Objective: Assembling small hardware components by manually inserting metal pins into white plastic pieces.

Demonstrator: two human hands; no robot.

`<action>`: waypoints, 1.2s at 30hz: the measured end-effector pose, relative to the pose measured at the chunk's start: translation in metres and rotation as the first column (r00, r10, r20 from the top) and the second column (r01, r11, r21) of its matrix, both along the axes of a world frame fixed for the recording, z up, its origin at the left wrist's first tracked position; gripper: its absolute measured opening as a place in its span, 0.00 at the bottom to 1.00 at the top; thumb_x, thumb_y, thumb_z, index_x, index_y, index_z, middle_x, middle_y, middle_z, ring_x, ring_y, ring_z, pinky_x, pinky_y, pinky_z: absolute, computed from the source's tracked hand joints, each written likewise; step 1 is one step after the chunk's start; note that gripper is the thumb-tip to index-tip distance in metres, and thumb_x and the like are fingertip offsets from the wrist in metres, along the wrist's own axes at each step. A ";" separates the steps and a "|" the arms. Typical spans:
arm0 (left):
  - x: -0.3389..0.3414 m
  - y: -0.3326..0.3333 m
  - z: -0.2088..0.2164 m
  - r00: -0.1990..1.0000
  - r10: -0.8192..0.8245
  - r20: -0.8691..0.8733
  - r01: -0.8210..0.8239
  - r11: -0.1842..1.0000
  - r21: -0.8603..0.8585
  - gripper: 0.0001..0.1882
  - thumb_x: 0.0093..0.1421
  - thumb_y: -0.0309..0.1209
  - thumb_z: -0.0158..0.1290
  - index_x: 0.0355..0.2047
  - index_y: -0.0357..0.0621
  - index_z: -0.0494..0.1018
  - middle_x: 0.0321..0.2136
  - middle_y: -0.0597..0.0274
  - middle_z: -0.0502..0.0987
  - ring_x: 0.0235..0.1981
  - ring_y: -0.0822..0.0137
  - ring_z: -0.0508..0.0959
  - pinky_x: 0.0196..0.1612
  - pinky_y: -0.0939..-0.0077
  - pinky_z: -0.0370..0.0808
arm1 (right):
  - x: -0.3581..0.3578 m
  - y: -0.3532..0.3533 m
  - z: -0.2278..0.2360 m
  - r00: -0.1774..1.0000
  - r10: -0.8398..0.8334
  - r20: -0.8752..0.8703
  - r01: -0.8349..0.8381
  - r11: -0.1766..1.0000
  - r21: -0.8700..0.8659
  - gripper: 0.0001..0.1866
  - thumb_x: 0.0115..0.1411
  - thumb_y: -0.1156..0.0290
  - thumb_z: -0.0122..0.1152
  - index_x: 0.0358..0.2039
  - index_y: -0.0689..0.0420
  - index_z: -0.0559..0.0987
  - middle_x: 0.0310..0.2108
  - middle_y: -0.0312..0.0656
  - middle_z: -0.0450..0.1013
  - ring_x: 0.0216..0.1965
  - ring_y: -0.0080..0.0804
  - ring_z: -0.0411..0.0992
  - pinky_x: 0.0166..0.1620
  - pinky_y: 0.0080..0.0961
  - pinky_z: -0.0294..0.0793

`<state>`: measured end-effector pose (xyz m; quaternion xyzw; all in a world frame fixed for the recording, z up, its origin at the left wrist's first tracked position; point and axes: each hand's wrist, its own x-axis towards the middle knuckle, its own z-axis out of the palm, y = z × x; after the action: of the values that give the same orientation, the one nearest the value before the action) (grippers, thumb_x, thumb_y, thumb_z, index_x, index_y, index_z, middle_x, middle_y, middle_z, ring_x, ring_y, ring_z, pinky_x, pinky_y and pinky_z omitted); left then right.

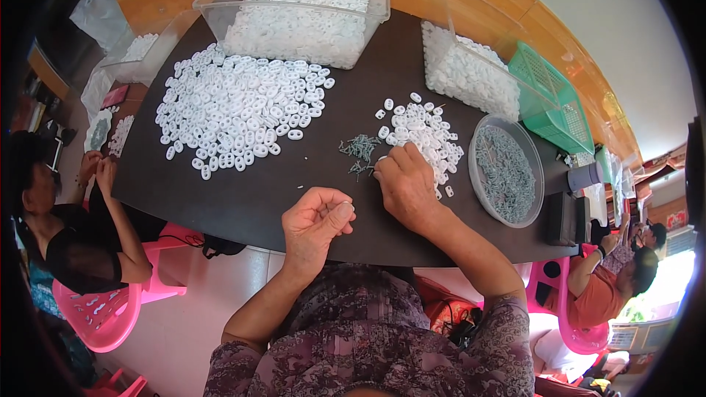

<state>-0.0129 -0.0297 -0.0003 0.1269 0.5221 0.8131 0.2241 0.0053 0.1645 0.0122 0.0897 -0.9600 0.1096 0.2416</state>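
Close to the table's front edge, my left hand [318, 226] is closed, thumb pressed against curled fingers. A tiny white bit shows at its fingertips, too small to name. My right hand [409, 185] reaches down between a small heap of white plastic pieces with two holes [426, 131] and a little pile of grey screws [360, 148]. Its fingers are curled and pressed together, and the fingertips are mostly hidden under the hand. To the right of that heap, a round clear tray [540, 176] holds many more grey screws.
A large heap of oval white pieces [243, 106] covers the left of the dark table [243, 209]. Behind stand two clear bins [209, 18] [448, 0] of white pieces. A green basket [577, 114], grey cup [585, 176] and black box [561, 219] are at right. People sit either side.
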 end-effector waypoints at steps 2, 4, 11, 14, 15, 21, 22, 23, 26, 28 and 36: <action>0.000 0.000 0.000 1.000 0.000 -0.003 0.000 1.000 -0.005 0.09 0.61 0.29 0.56 0.36 0.36 0.73 0.26 0.64 0.77 0.24 0.79 0.74 0.27 0.88 0.70 | -0.002 0.001 -0.001 0.999 0.045 -0.020 -0.045 0.998 0.033 0.08 0.41 0.82 0.59 0.19 0.59 0.68 0.25 0.45 0.63 0.30 0.42 0.63 0.32 0.35 0.65; 0.000 0.000 0.000 1.000 -0.004 0.004 0.004 1.000 0.007 0.09 0.61 0.30 0.55 0.36 0.36 0.73 0.27 0.63 0.77 0.24 0.79 0.74 0.27 0.88 0.69 | -0.001 -0.001 0.002 0.998 0.056 -0.040 -0.054 0.998 0.036 0.07 0.42 0.82 0.59 0.20 0.59 0.69 0.25 0.45 0.63 0.30 0.42 0.63 0.32 0.35 0.65; -0.001 0.003 0.007 0.998 -0.001 0.057 -0.001 0.999 0.033 0.08 0.60 0.29 0.56 0.34 0.36 0.73 0.26 0.60 0.78 0.22 0.76 0.75 0.26 0.85 0.70 | 0.019 -0.012 0.021 0.991 0.136 0.000 -0.126 0.919 -0.373 0.07 0.48 0.82 0.61 0.27 0.60 0.72 0.26 0.43 0.68 0.29 0.42 0.67 0.32 0.35 0.67; -0.001 0.003 0.006 0.999 -0.010 0.032 0.009 1.000 0.017 0.09 0.61 0.30 0.55 0.38 0.37 0.74 0.28 0.63 0.77 0.25 0.79 0.75 0.28 0.88 0.69 | 0.030 -0.017 0.032 0.980 0.136 0.148 -0.034 0.838 -0.545 0.06 0.52 0.81 0.62 0.31 0.60 0.75 0.29 0.39 0.70 0.28 0.28 0.69 0.31 0.22 0.68; 0.000 0.005 0.008 0.999 0.003 0.032 -0.003 1.000 0.008 0.09 0.61 0.29 0.55 0.38 0.36 0.74 0.27 0.62 0.78 0.24 0.78 0.75 0.28 0.87 0.69 | 0.032 -0.018 0.033 0.980 0.134 0.148 -0.032 0.836 -0.548 0.06 0.52 0.81 0.62 0.31 0.60 0.75 0.29 0.39 0.70 0.28 0.28 0.69 0.31 0.22 0.68; 0.007 0.009 0.013 1.000 0.015 0.016 -0.015 1.000 -0.007 0.09 0.61 0.28 0.55 0.38 0.34 0.75 0.27 0.62 0.78 0.24 0.78 0.74 0.28 0.88 0.69 | 0.039 -0.025 0.038 0.964 0.156 0.218 0.056 0.678 -0.733 0.07 0.52 0.81 0.63 0.32 0.61 0.77 0.31 0.35 0.71 0.30 0.20 0.68 0.33 0.19 0.69; 0.008 0.010 0.014 1.000 0.016 0.009 -0.016 1.000 -0.003 0.09 0.61 0.28 0.55 0.38 0.34 0.75 0.27 0.63 0.78 0.24 0.78 0.74 0.28 0.88 0.69 | 0.039 -0.026 0.039 0.962 0.150 0.229 0.072 0.669 -0.739 0.07 0.52 0.81 0.63 0.32 0.61 0.77 0.30 0.35 0.71 0.29 0.20 0.68 0.33 0.19 0.69; 0.009 0.011 0.014 1.000 0.016 0.011 -0.016 1.000 -0.006 0.09 0.61 0.28 0.55 0.38 0.34 0.75 0.27 0.63 0.78 0.24 0.78 0.74 0.28 0.88 0.69 | 0.040 -0.026 0.039 0.960 0.144 0.241 0.088 0.661 -0.745 0.07 0.51 0.81 0.63 0.32 0.61 0.77 0.30 0.35 0.71 0.29 0.20 0.68 0.33 0.19 0.69; 0.010 0.012 0.013 0.999 0.019 -0.042 -0.019 1.000 0.002 0.09 0.61 0.28 0.54 0.38 0.34 0.75 0.28 0.64 0.77 0.25 0.78 0.74 0.29 0.88 0.69 | 0.041 -0.027 0.039 0.960 0.157 0.230 0.068 0.669 -0.740 0.07 0.51 0.81 0.64 0.32 0.61 0.77 0.29 0.35 0.70 0.29 0.20 0.68 0.33 0.18 0.69; 0.010 0.011 0.013 0.994 0.010 -0.113 -0.017 0.998 -0.062 0.08 0.62 0.27 0.54 0.38 0.33 0.75 0.28 0.64 0.76 0.26 0.78 0.73 0.30 0.88 0.70 | 0.041 -0.027 0.039 0.959 0.153 0.238 0.077 0.668 -0.740 0.07 0.51 0.81 0.64 0.32 0.61 0.77 0.29 0.35 0.70 0.28 0.20 0.68 0.33 0.18 0.69; 0.011 0.009 0.011 0.964 0.015 -0.265 -0.057 0.987 -0.153 0.06 0.61 0.23 0.54 0.36 0.31 0.75 0.30 0.64 0.73 0.27 0.78 0.73 0.30 0.86 0.71 | 0.042 -0.029 0.039 0.953 0.150 0.262 0.098 0.669 -0.737 0.07 0.51 0.81 0.64 0.31 0.61 0.77 0.29 0.35 0.71 0.29 0.20 0.68 0.33 0.18 0.69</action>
<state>-0.0022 -0.0206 0.0105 0.2059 0.6125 0.7488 0.1474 0.0474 0.1355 0.0509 -0.0203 -0.8555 0.5063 0.1064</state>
